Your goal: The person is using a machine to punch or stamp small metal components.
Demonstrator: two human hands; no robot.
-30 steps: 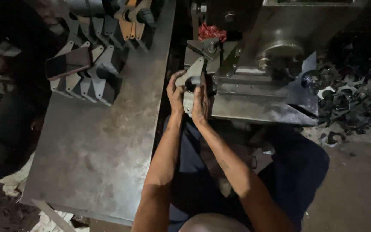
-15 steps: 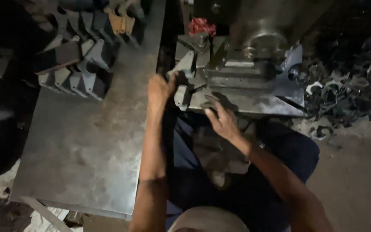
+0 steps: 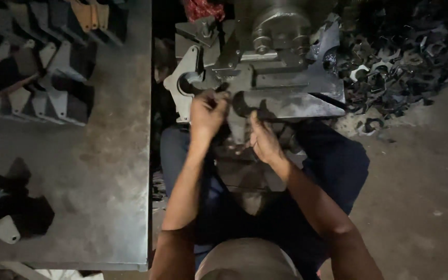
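Flat metal bracket [image 3: 182, 83] sits on the machine's [image 3: 286, 78] left edge, long axis running away from the person, round cutout facing right. Left hand [image 3: 207, 111] fingers pinched at its right side. Right hand [image 3: 263, 139] fingers together under machine plate; grip indeterminate.

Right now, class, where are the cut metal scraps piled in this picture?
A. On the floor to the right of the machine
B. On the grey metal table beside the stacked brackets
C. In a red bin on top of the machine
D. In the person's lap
A: the heap of dark metal scraps lies on the floor beside the machine, on the opposite side from the grey table that carries the stacked brackets.
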